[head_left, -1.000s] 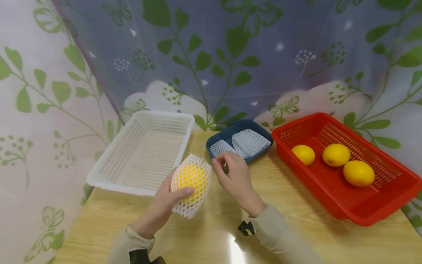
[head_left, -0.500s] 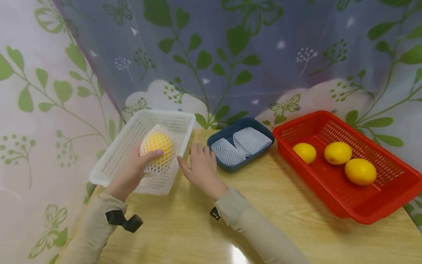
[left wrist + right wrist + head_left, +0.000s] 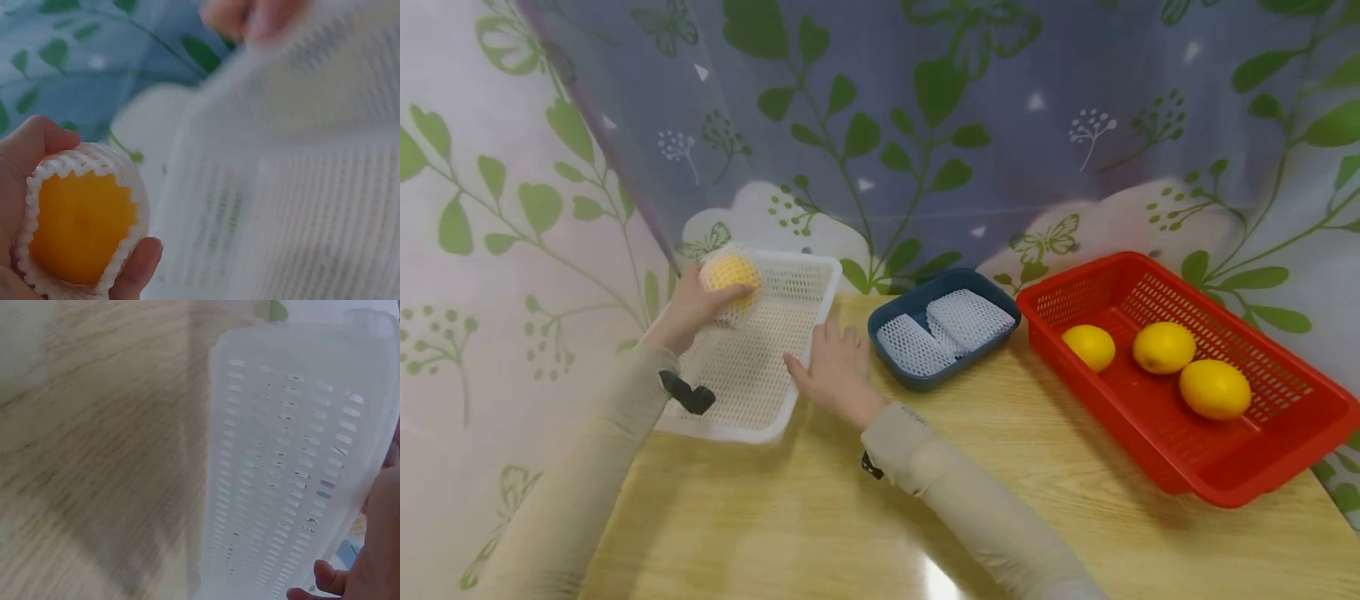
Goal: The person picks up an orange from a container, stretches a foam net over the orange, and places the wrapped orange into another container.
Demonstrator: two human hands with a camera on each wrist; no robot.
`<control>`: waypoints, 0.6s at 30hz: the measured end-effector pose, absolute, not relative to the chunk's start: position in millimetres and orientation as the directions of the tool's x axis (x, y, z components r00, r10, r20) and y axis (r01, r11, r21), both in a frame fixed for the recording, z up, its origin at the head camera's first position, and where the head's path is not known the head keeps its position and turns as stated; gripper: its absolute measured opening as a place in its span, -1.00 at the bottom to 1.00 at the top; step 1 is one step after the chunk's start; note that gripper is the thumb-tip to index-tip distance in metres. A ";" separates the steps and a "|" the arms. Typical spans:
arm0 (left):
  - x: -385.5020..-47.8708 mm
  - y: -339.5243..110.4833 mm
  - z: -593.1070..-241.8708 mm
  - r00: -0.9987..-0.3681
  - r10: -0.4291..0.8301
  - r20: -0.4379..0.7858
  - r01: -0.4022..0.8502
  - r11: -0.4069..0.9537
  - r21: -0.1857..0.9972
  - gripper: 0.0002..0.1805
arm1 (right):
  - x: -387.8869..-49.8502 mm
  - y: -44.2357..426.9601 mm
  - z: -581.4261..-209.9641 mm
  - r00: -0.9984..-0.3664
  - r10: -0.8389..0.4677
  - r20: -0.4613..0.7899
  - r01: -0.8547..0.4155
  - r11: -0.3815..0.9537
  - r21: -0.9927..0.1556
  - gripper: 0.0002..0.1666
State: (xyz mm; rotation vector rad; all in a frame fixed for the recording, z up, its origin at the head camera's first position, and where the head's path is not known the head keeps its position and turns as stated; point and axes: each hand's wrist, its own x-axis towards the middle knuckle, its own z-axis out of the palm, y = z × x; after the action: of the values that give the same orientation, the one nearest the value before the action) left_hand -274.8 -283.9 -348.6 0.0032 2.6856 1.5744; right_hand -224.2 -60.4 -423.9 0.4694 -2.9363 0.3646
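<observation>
At the back left corner of the white plastic basket (image 3: 752,358), my left hand (image 3: 683,312) grips a lemon (image 3: 730,279) in a white foam net sleeve. The left wrist view shows the sleeve's open end, with bare yellow peel (image 3: 81,225) inside it and thumb and fingers around the net. My right hand (image 3: 837,373) is at the basket's right rim with its fingers loosely extended. In the right wrist view, that hand is partly cut off beside the basket's slotted wall (image 3: 281,456); whether it touches the rim is hard to tell.
A dark blue tray (image 3: 917,380) holding white foam net sleeves (image 3: 972,321) stands at the back middle of the wooden table (image 3: 790,533). On the right is a red basket (image 3: 1138,437) with three bare lemons (image 3: 1163,347). A patterned curtain (image 3: 880,125) hangs behind.
My left hand has carried the netted lemon from the table's middle leftward and back to the white basket's far left corner. My right hand has moved left from the blue tray to the basket's rim.
</observation>
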 end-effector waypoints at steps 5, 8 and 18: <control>-311.6 -303.3 -375.2 -0.998 -0.057 -0.034 -0.063 0.645 0.762 0.29 | -223.9 -62.8 -430.1 -0.944 -0.285 0.166 -0.313 0.932 -0.181 -0.29; -336.2 -314.9 -396.6 -0.999 -0.054 0.003 -0.040 0.773 0.633 0.35 | -224.9 -63.7 -431.4 -0.943 -0.286 0.170 -0.314 0.934 -0.169 -0.28; -351.9 -309.2 -437.5 -0.996 -0.089 0.019 -0.077 0.939 0.335 0.20 | -224.7 -64.5 -431.2 -0.950 -0.284 0.130 -0.306 0.931 -0.199 -0.29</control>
State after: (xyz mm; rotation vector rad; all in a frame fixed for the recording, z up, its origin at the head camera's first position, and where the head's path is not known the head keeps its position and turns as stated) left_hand -351.9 -309.2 -437.5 -0.1336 3.1264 0.5384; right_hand -224.7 -64.5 -431.2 0.4576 -2.9891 0.3327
